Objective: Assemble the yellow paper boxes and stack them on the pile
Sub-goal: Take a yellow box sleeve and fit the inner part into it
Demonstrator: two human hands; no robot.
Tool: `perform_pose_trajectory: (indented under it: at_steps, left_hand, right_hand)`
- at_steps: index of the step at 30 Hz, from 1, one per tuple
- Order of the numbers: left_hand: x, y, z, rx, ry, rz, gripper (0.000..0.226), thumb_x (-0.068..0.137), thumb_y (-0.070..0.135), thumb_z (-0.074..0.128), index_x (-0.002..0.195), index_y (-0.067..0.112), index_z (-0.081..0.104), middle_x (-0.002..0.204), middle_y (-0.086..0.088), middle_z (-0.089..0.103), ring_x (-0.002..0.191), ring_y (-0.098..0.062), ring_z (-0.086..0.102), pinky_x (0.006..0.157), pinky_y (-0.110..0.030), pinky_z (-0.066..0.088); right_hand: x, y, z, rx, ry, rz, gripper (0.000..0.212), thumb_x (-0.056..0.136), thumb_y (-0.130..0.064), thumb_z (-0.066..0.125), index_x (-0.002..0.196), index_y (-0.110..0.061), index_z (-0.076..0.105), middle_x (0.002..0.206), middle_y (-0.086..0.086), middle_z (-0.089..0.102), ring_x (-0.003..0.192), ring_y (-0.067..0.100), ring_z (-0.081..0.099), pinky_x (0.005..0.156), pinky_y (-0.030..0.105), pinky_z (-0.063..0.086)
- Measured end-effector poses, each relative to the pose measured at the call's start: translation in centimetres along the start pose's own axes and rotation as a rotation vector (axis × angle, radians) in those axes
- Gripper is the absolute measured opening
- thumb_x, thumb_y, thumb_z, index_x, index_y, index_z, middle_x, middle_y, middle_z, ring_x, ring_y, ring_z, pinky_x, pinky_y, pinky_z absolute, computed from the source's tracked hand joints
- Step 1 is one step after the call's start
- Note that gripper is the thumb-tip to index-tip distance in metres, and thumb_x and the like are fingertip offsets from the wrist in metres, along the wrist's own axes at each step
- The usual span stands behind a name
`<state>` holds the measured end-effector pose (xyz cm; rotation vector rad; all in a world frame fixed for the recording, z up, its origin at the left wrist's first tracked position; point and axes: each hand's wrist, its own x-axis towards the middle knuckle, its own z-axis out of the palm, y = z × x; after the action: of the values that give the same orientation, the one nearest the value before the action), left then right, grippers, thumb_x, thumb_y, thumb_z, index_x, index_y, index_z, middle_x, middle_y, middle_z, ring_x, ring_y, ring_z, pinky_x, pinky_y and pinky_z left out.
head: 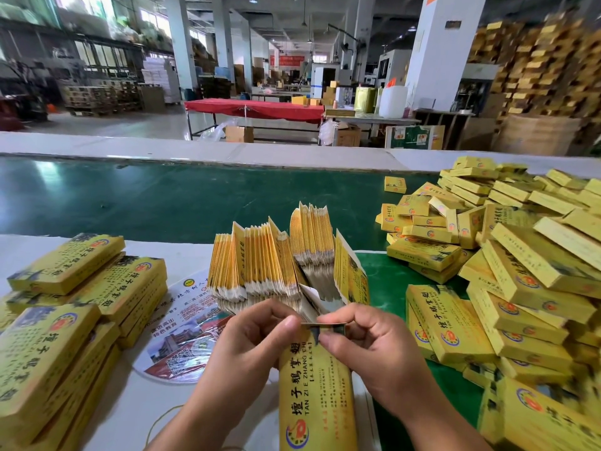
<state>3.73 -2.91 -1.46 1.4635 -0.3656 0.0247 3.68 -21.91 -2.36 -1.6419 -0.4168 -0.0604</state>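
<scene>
I hold one yellow paper box (317, 395) lengthwise in front of me, its far end flap up between my fingers. My left hand (250, 340) pinches the flap's left side and my right hand (367, 343) pinches its right side. Just beyond my hands stands a fanned bundle of flat unfolded box blanks (283, 265). A big loose pile of assembled yellow boxes (507, 275) covers the right side of the table. Neater stacks of yellow boxes (74, 307) sit at the left.
A round printed fan (182, 340) lies on the white table under my left hand. A green conveyor belt (162, 196) runs across behind the blanks. One lone box (395, 184) sits on the belt. Beyond are a red-covered table and stacked pallets.
</scene>
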Motion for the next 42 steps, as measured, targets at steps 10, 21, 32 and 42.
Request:
perform_pose_trajectory:
  at_steps: [10,21,32,42]
  left_hand:
    - [0.0,-0.2,0.1,0.040,0.012,-0.091,0.012,0.079,0.022,0.068,0.087,0.013,0.069,0.075,-0.023,0.067,0.067,-0.024,0.062,0.059,-0.029,0.049]
    - [-0.6,0.0,1.0,0.473,0.194,0.027,0.040,0.069,0.042,0.077,0.104,0.038,0.058,0.091,0.013,0.070,0.074,-0.011,0.069,0.066,-0.039,0.059]
    - [-1.2,-0.8,2.5,1.003,0.172,0.166,0.076,0.046,0.069,0.061,0.112,0.040,0.038,0.088,0.029,0.048,0.077,0.002,0.048,0.064,-0.003,0.033]
    - [-1.3,0.3,2.3,1.171,0.109,0.228,0.082,0.049,0.058,0.066,0.121,0.022,0.050,0.096,0.015,0.057,0.086,-0.004,0.057,0.075,-0.012,0.037]
  right_hand:
    - [0.2,-0.3,0.0,-0.062,0.026,0.015,0.038,0.083,-0.054,0.066,0.093,-0.018,0.073,0.076,0.017,0.069,0.066,0.025,0.066,0.058,0.026,0.053]
    - [-0.3,-0.4,0.8,-0.184,0.267,-0.117,0.007,0.086,-0.031,0.068,0.091,-0.029,0.073,0.072,0.009,0.068,0.065,0.033,0.061,0.052,0.038,0.048]
    - [-0.5,-0.9,1.8,-0.198,0.360,-0.143,0.019,0.090,-0.034,0.069,0.074,-0.024,0.069,0.056,-0.001,0.059,0.049,0.004,0.048,0.044,0.024,0.037]
    - [-0.5,-1.2,1.5,-0.052,0.379,-0.087,0.014,0.088,-0.011,0.072,0.079,-0.020,0.077,0.062,0.000,0.070,0.056,0.003,0.060,0.053,0.016,0.048]
